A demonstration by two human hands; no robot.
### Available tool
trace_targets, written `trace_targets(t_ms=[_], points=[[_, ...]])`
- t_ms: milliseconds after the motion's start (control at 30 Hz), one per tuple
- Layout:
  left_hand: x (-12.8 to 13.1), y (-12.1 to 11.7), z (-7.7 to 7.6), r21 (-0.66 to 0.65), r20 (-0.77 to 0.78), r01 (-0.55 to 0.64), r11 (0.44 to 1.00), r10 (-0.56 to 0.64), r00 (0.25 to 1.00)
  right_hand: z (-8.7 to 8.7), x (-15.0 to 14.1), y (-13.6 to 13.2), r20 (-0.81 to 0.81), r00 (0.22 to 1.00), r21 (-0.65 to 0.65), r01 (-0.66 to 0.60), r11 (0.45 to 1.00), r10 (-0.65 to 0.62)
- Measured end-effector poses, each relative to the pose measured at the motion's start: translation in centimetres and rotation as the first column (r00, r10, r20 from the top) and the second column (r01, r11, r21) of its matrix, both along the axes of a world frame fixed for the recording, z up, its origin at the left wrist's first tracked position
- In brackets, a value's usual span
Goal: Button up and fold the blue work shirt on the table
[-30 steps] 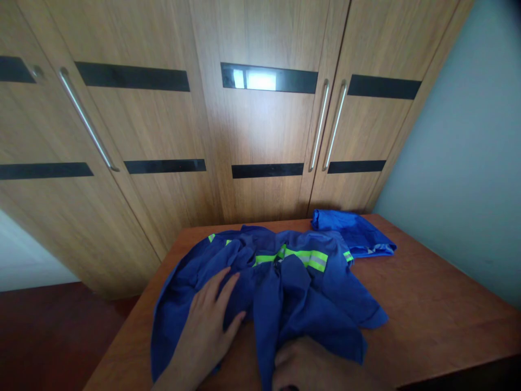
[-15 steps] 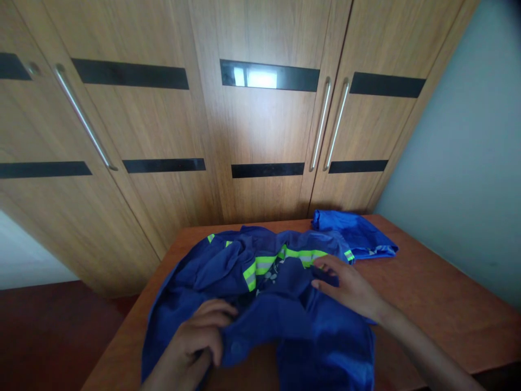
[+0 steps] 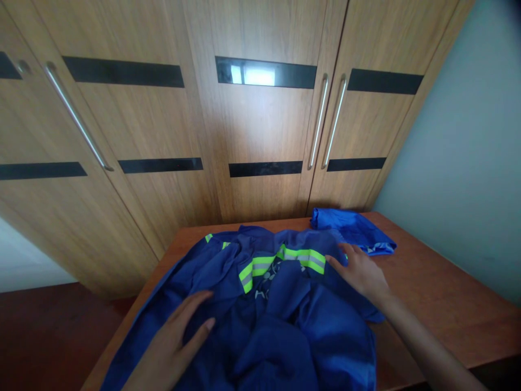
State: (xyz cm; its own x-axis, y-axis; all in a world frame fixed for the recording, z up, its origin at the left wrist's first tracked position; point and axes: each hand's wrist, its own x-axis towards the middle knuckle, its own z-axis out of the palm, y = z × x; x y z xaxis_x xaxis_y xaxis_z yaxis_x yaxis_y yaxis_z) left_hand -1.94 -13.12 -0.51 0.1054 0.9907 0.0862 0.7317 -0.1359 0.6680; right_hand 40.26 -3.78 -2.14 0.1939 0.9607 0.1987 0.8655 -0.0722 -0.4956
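A dark blue work jacket (image 3: 285,326) with yellow-green and silver reflective strips lies rumpled over the table, its front partly parted so a patterned lining shows. My left hand (image 3: 183,336) is over the jacket's left side, thumb and fingers apart, holding nothing. On the other side, my right hand (image 3: 358,271) rests at the jacket's right sleeve area near the end of the chest strip, its thumb and fingers spread. Whether the right fingertips press the cloth is hard to make out.
A folded bright blue garment (image 3: 354,231) lies at the back right of the reddish-brown table (image 3: 431,304). Behind the table stands a wooden wardrobe (image 3: 264,125) with long metal handles. A pale wall (image 3: 459,179) borders the right side.
My left hand has let go of the jacket's lower edge, which has dropped flat towards me. My right hand has moved right, from the front opening towards the sleeve.
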Motion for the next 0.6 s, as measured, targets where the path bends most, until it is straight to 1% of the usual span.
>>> trace_targets(t_ms=[33, 67, 100, 133, 167, 200, 233, 267, 300, 367, 400, 433, 467, 500, 533, 567, 600], points=[[0.6, 0.9, -0.2, 0.015, 0.005, -0.07, 0.997, 0.07, 0.998, -0.6, 0.3, -0.1, -0.012, 0.999, -0.052, 0.038, 0.998, -0.038], [1.4, 1.8, -0.5, 0.003, 0.022, -0.101, 0.995, 0.1, 0.995, -1.3, 0.2, -0.3, -0.059, 0.997, -0.102, 0.038, 0.994, -0.045], [2.3, 2.7, -0.9, -0.028, 0.056, -0.091, 0.995, 0.093, 0.994, -2.0, -0.3, -0.5, -0.136, 0.99, -0.141, 0.011, 0.99, -0.03], [3.4, 3.5, -1.2, -0.068, 0.103, -0.057, 0.996, 0.064, 0.993, -2.6, -1.2, -0.7, -0.234, 0.972, -0.16, -0.033, 0.987, -0.006], [4.6, 4.3, -1.4, -0.099, 0.159, -0.016, 0.995, 0.032, 0.987, -3.1, -2.5, -0.9, -0.347, 0.937, -0.159, -0.083, 0.984, 0.023], [5.8, 4.9, -1.5, -0.127, 0.231, 0.036, 0.991, -0.006, 0.973, -3.5, -3.9, -1.1, -0.467, 0.883, -0.147, -0.138, 0.98, 0.054], [7.1, 5.4, -1.6, -0.154, 0.314, 0.081, 0.985, -0.029, 0.949, -3.6, -5.5, -1.3, -0.586, 0.805, -0.128, -0.2, 0.972, 0.089], [8.4, 5.8, -1.5, -0.186, 0.406, 0.125, 0.975, -0.039, 0.913, -3.4, -7.1, -1.5, -0.696, 0.707, -0.096, -0.272, 0.958, 0.13], [9.7, 6.1, -1.5, -0.213, 0.508, 0.171, 0.962, -0.04, 0.86, -3.0, -8.6, -1.6, -0.784, 0.597, -0.056, -0.344, 0.937, 0.172], [11.9, 6.3, -1.3, -0.251, 0.712, 0.281, 0.926, -0.02, 0.702, -1.5, -11.2, -1.8, -0.887, 0.386, 0.056, -0.456, 0.888, 0.253], [12.9, 6.3, -1.2, -0.262, 0.792, 0.327, 0.908, 0.008, 0.61, -0.5, -12.1, -1.8, -0.905, 0.305, 0.118, -0.492, 0.863, 0.298], [13.6, 6.4, -1.1, -0.268, 0.852, 0.355, 0.896, 0.048, 0.522, 0.6, -12.7, -1.8, -0.905, 0.244, 0.182, -0.518, 0.835, 0.349], [14.3, 6.4, -1.0, -0.272, 0.891, 0.359, 0.893, 0.093, 0.445, 1.8, -13.1, -1.8, -0.891, 0.21, 0.236, -0.542, 0.807, 0.402], [14.8, 6.6, -0.7, -0.273, 0.914, 0.34, 0.9, 0.132, 0.384, 3.0, -13.2, -1.8, -0.867, 0.205, 0.277, -0.56, 0.781, 0.454], [15.1, 6.8, -0.5, -0.267, 0.929, 0.305, 0.914, 0.159, 0.335, 4.2, -12.9, -1.6, -0.835, 0.225, 0.307, -0.568, 0.764, 0.503], [15.2, 7.2, -0.1, -0.256, 0.939, 0.261, 0.931, 0.175, 0.297, 5.3, -12.4, -1.4, -0.791, 0.275, 0.328, -0.564, 0.758, 0.546], [15.2, 7.7, 0.4, -0.249, 0.943, 0.22, 0.943, 0.184, 0.278, 6.2, -11.6, -1.1, -0.735, 0.354, 0.345, -0.538, 0.769, 0.578]])
